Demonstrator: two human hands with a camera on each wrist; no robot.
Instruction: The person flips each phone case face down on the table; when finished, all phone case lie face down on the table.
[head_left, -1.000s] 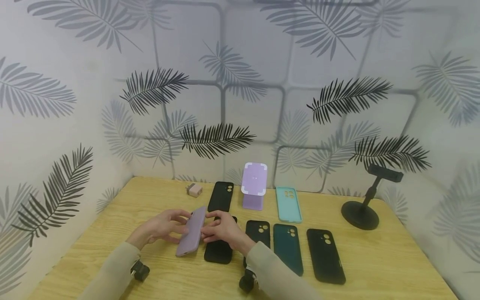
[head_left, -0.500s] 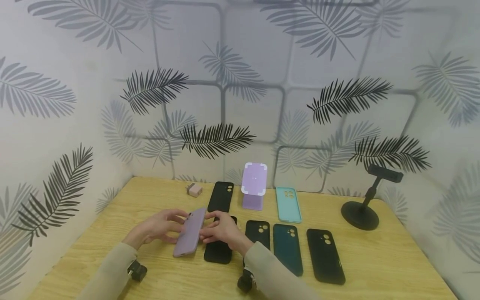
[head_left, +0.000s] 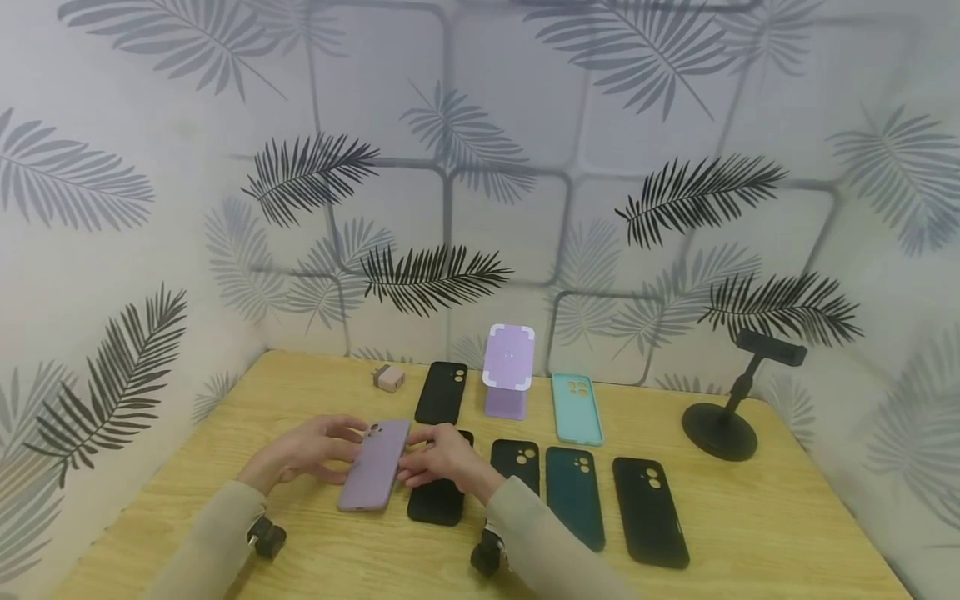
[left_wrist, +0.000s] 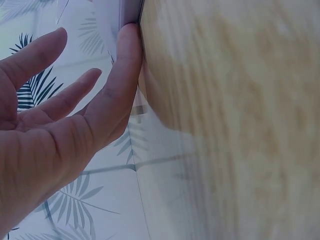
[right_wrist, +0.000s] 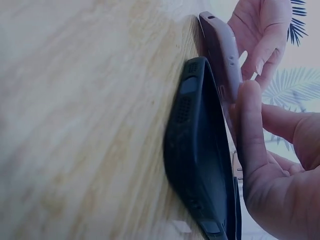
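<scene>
**Lilac phone case held between both hands**

Lilac phone case sits low over the wooden surface, back side up, just left of a black case lying flat. Left hand grasps its left edge with curled fingers; right hand pinches its right edge above the black case. Right wrist view shows the lilac case tilted off the surface. Further cases, a lilac stand and a black stand lie beyond.
</scene>
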